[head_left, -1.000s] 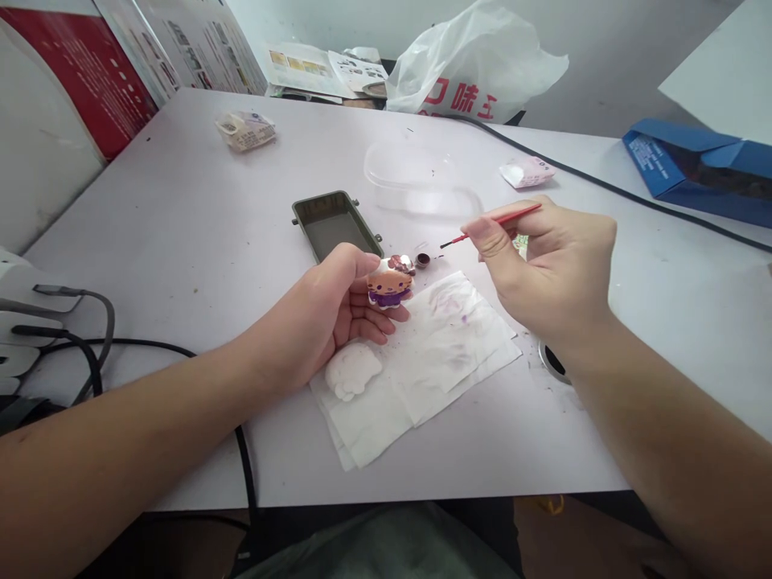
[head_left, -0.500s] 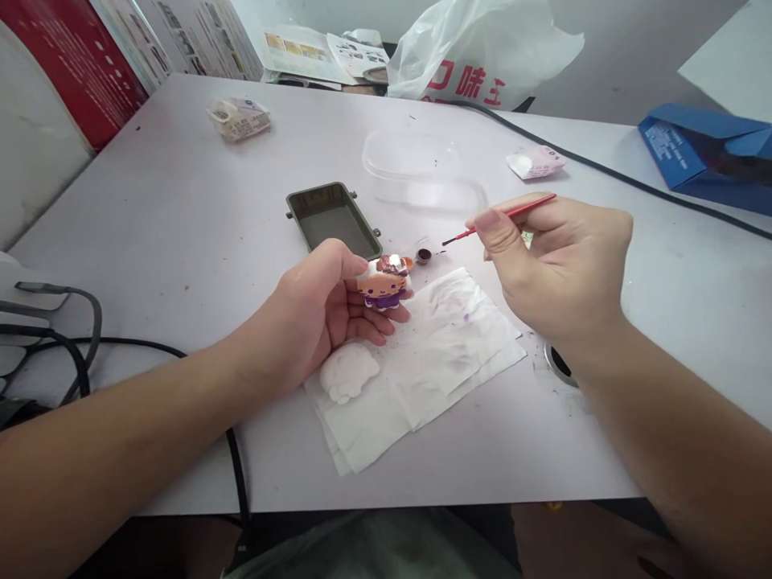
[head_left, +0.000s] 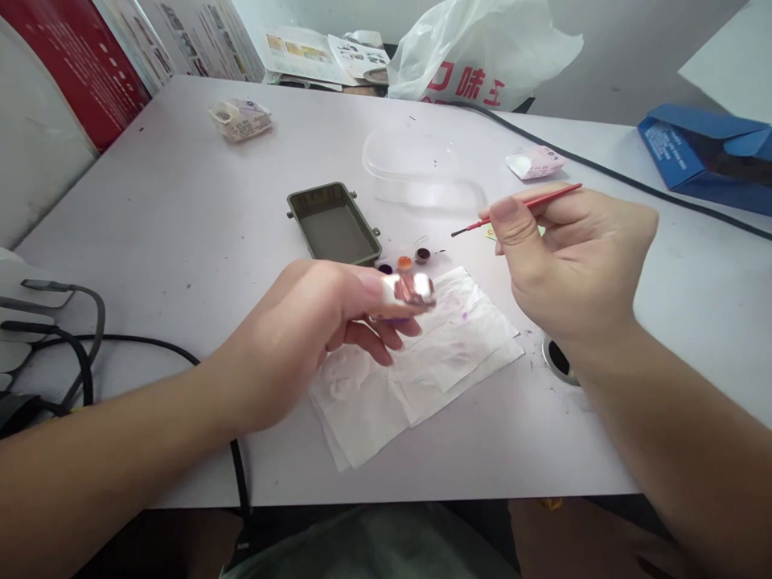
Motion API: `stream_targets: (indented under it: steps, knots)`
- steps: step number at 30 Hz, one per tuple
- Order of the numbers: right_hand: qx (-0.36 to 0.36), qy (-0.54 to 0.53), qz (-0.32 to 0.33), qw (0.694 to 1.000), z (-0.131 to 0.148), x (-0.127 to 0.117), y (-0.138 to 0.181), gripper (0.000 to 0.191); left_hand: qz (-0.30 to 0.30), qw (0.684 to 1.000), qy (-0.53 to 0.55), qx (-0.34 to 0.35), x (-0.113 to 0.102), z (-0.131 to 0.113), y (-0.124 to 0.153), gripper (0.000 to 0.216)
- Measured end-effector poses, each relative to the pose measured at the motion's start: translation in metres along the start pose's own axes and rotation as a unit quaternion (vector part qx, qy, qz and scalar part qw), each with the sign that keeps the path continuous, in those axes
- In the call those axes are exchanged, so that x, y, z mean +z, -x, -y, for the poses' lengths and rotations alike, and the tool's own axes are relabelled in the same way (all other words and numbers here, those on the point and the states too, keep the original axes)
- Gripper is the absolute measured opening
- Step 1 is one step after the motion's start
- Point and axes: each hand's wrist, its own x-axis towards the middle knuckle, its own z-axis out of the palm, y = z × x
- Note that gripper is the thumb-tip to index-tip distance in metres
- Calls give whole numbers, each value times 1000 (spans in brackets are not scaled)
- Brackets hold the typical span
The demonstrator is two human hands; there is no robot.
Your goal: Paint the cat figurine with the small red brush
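Observation:
My left hand (head_left: 326, 322) grips a small painted figurine (head_left: 410, 291) between thumb and fingers. Its top faces up, white with reddish-brown paint, while the face is turned out of sight. In my right hand (head_left: 572, 257) is a thin red paintbrush (head_left: 543, 198), its dark tip pointing left and held apart from the figurine. Beyond the figurine stand small paint pots: an orange one (head_left: 404, 263), a dark brown one (head_left: 423, 255) and a dark one partly hidden by my left hand. Stained white tissue (head_left: 434, 362) lies below, with a white unpainted piece (head_left: 345, 374) on it.
An open olive tray (head_left: 334, 225) sits behind my left hand, near a clear plastic container (head_left: 416, 165). A round dark-centred container (head_left: 558, 359) is beside my right wrist. Black cables (head_left: 138, 342) run at left; a blue box (head_left: 693, 153) stands far right.
The figurine has tipped forward and moved right and slightly down, so its face no longer shows. My right hand has drawn the brush a little right and up. More paint pots show now.

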Motion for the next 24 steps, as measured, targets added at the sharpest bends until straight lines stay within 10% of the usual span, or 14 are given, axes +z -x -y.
stream_targets:
  steps: [6,24]
  knots:
    - [-7,-5,1,1000,-1,-1,-1,23,24,978,-202,39,-1,9,6,25]
    - [19,-9,-12,1000,0,-6,2,21,-1,998,64,6,-8,19,-19,24]
